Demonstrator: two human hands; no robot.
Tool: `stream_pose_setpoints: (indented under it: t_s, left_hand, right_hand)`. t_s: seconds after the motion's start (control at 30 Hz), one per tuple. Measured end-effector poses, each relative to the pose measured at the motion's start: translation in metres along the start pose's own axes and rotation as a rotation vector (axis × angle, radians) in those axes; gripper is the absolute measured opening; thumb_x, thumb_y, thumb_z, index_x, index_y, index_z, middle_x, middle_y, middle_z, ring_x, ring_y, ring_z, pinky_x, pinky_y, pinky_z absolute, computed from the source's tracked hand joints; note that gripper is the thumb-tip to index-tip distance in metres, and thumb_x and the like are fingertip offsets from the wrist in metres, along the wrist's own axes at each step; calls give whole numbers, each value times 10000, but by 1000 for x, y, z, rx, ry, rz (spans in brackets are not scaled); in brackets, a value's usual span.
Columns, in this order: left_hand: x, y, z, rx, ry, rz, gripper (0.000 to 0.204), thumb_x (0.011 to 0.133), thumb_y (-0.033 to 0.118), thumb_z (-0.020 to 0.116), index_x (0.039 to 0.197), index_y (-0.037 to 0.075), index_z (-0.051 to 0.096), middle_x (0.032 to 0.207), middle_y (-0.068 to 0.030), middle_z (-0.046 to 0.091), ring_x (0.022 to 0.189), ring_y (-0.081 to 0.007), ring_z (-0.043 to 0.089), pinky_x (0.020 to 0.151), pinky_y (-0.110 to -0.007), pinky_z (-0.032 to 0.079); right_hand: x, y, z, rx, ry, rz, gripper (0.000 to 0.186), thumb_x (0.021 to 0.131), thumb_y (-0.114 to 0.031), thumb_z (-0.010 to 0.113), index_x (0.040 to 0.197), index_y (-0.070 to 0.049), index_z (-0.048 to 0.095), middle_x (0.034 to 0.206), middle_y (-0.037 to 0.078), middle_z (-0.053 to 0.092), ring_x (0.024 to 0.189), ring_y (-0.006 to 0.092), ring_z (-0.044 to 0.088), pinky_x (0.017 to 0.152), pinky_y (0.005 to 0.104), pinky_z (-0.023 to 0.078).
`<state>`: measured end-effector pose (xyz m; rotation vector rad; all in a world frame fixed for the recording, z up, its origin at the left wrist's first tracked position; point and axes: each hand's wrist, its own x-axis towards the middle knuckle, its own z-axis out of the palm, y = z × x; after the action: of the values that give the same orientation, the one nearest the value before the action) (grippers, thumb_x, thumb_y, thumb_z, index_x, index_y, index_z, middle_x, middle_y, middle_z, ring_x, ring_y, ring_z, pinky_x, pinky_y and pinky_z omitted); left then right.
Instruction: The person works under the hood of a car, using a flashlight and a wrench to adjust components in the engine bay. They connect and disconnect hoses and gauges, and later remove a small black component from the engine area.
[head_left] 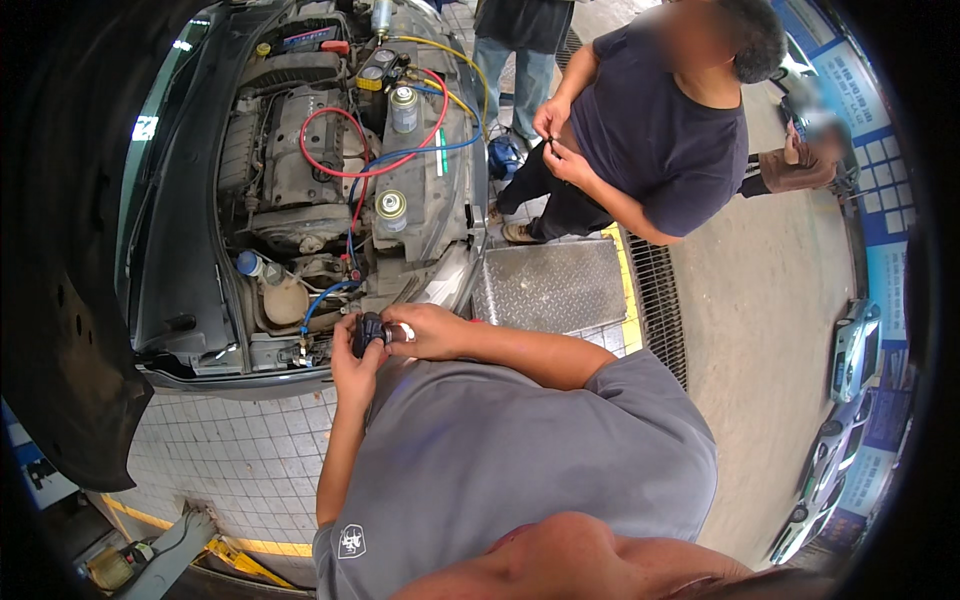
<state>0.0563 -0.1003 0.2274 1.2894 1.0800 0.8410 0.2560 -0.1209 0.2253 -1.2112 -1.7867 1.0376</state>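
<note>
At the front corner of the open engine bay, my left hand point(354, 368) and my right hand point(432, 331) are together, fingers closed around a small black part point(372, 331). A shiny, pale piece point(405, 332) shows by my right fingers; whether it belongs to the black part I cannot tell. Just left of my left hand, a blue hose point(322, 298) runs down to a fitting point(303, 352) in the bay. A round, beige reservoir with a blue cap point(249, 263) sits behind that hose.
Two spray-style cans point(404, 112) point(391, 210) stand on the car's front panel. A gauge set point(378, 70) with red, blue and yellow hoses lies farther back. Across the bumper, a person in a dark shirt point(655, 130) holds something small. A metal plate point(550, 285) and floor grating point(655, 290) lie to the right.
</note>
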Motion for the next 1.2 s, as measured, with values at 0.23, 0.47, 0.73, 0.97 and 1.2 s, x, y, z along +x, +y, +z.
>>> stream_pose_setpoints:
  t_s: [0.23, 0.47, 0.73, 0.97, 1.2]
  left_hand:
    - [-1, 3, 1, 8, 0, -5, 478, 863, -30, 647, 1317, -11, 500, 1177, -105, 608, 1043, -167, 606, 928, -302, 500]
    - [-2, 2, 0, 27, 7, 7, 491, 856, -16, 651, 1323, -9, 501, 1169, -105, 612, 1046, -172, 607, 928, -302, 500]
    - [-2, -3, -4, 90, 10, 21, 497, 847, 14, 664, 1316, -19, 504, 1164, -126, 622, 1054, -188, 615, 947, -318, 488]
    - [-2, -2, -4, 60, 7, 7, 486, 847, 12, 666, 1307, -20, 512, 1169, -123, 622, 1062, -191, 613, 960, -320, 483]
    - [-1, -3, -3, 70, 10, 7, 485, 851, 6, 661, 1312, -18, 512, 1173, -128, 628, 1071, -194, 616, 967, -322, 484]
  right_hand:
    - [0, -5, -2, 35, -25, 46, 401, 809, -237, 780, 1094, -36, 582, 943, 137, 655, 882, 358, 666, 767, 435, 535]
    - [1, -6, -2, 35, -34, 55, 392, 795, -222, 777, 1078, -33, 584, 931, 142, 646, 883, 363, 659, 770, 439, 533]
    - [0, -6, 0, 17, -45, 60, 391, 798, -233, 771, 1083, -35, 590, 948, 141, 650, 908, 366, 662, 781, 443, 535]
    - [0, -4, 1, 0, -13, -6, 393, 836, -255, 785, 1095, -41, 581, 885, 125, 652, 836, 342, 672, 739, 422, 527]
    - [1, -5, -1, 10, -11, 5, 397, 839, -277, 788, 1100, -54, 587, 878, 118, 656, 810, 340, 673, 718, 421, 530]
